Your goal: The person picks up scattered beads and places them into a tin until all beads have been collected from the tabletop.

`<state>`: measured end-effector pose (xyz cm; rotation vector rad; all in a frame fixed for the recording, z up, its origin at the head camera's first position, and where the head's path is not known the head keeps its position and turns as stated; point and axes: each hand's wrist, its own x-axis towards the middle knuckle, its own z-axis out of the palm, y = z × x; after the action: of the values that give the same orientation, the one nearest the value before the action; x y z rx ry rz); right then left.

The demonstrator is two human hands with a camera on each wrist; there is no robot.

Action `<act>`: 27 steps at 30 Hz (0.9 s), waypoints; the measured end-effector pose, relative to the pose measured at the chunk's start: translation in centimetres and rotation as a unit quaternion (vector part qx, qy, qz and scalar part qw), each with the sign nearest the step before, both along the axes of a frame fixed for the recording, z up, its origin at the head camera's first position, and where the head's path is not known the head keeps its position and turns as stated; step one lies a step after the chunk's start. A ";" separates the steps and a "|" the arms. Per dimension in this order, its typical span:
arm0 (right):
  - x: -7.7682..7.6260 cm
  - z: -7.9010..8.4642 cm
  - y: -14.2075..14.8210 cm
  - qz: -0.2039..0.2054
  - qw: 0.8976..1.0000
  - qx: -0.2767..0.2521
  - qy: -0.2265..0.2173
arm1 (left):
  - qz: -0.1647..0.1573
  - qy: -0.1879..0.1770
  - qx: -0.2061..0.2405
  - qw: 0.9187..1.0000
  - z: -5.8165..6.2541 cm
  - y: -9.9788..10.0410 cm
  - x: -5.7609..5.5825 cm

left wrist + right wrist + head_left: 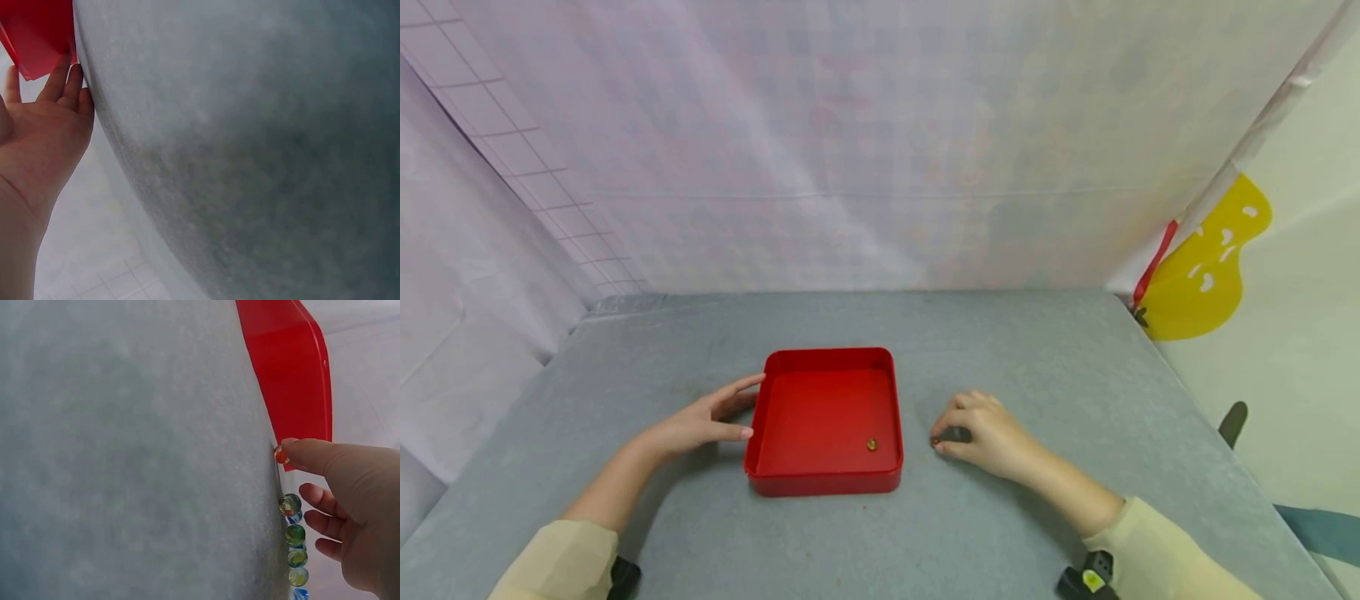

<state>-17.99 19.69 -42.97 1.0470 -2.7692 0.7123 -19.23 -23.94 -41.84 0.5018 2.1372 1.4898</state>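
Note:
A shallow square red tray [823, 483] rests on the grey table, with one small amber-looking marble [872, 445] on its floor near the front right. My left hand [718, 417] touches the tray's left side with its thumb and extended fingers; the left wrist view shows those fingers [57, 78] against the red wall. To the right of the tray, my right hand [988, 437] pinches an orange and clear marble [281, 454] between thumb and index finger, low at the tabletop. The index finger is mostly hidden in the right wrist view.
Several green, yellow and blue glass marbles [295, 535] lie in a row beyond the right hand's curled fingers in the right wrist view; the head view does not show them plainly. Pale curtains [865, 167] hang behind the grey table [1000, 333].

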 end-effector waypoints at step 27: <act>-0.2 -0.2 0.0 0.001 1.000 -0.008 0.011 | 0.002 -0.003 -0.001 1.000 -0.1 -0.1 -0.1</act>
<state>-18.17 19.73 -43.20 1.0493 -2.7387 0.7170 -19.30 -24.02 -41.91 0.4924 2.1355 1.4898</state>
